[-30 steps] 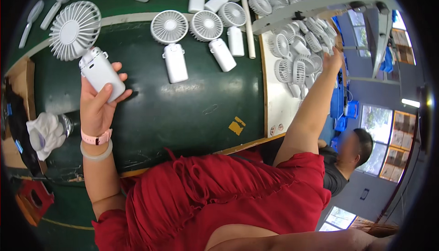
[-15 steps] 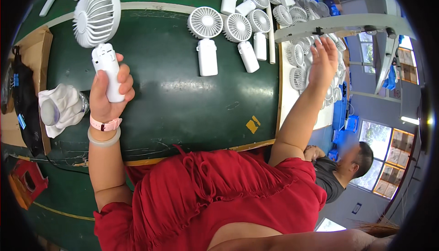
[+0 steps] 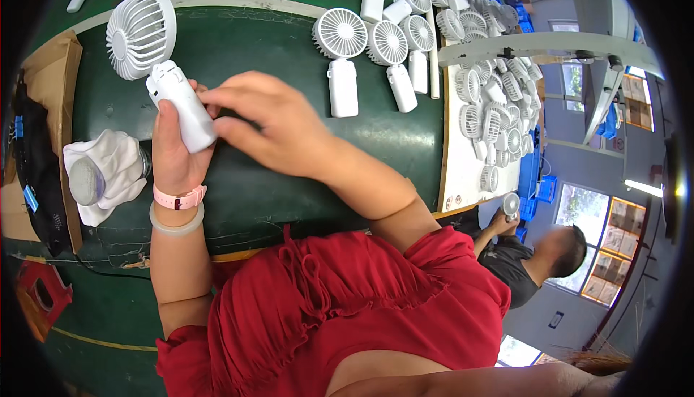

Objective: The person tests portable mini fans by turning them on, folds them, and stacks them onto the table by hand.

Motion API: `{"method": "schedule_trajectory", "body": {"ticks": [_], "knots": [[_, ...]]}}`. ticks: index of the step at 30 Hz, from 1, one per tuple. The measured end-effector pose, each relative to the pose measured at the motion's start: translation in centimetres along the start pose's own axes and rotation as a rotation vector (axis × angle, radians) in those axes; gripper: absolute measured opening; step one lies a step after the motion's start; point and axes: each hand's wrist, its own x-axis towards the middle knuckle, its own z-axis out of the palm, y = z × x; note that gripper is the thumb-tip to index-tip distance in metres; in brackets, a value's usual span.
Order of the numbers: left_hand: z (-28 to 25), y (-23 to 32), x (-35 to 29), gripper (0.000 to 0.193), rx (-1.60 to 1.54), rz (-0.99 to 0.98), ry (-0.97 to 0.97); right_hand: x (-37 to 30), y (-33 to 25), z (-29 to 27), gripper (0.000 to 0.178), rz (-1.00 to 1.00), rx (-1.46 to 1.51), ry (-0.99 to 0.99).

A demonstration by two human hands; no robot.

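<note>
My left hand [image 3: 175, 160] is closed round the white handle of a handheld fan [image 3: 186, 111], whose caged round head tilts up and to the left. Close by the handle's right side is my right hand [image 3: 283, 128], slightly blurred, its thumb and forefinger apart and pointing at the handle. Whether those fingertips touch the handle I cannot tell; nothing shows between them. Farther back on the green table lie several similar white fans, the nearest fan [image 3: 343, 90] handle toward me.
A crumpled white cloth [image 3: 116, 173] lies left of my left wrist, beside a cardboard box [image 3: 66, 71] with a black bag [image 3: 40, 180]. On the right, a white board [image 3: 459, 169] bears many piled fans. Beyond it, a person [image 3: 517, 263] in dark clothing holds a fan.
My right hand has come from over the fan pile on the right to beside the held fan. My left hand still grips that fan, now tilted slightly more to the left.
</note>
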Motion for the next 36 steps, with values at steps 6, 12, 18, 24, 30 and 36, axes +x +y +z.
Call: {"method": "schedule_trajectory", "body": {"ticks": [6,12,18,24,30,36], "knots": [[-1.0,-0.1,0.0,0.038,0.074,0.072,-0.001,0.0,0.3,2.4,0.03,-0.064,-0.106,0.112],[-0.5,0.0,0.1,0.04,0.212,0.086,0.033,-0.7,0.8,1.4,0.013,-0.118,-0.026,-0.025],[0.2,-0.4,0.2,0.043,0.177,0.067,-0.08,4.5,13.8,-8.3,0.019,0.312,-0.291,0.284],[0.6,-0.6,0.6,0.048,0.205,0.012,-0.065,6.7,24.5,-15.0,0.08,1.064,-0.823,0.065],[0.5,-0.6,0.4,0.049,0.518,0.038,0.001,9.2,24.9,-12.2,0.078,1.14,-0.873,-0.027],[0.1,-0.2,0.6,0.035,0.401,0.042,-0.014,9.6,16.6,-8.0,0.066,0.712,-0.864,0.041]]}}
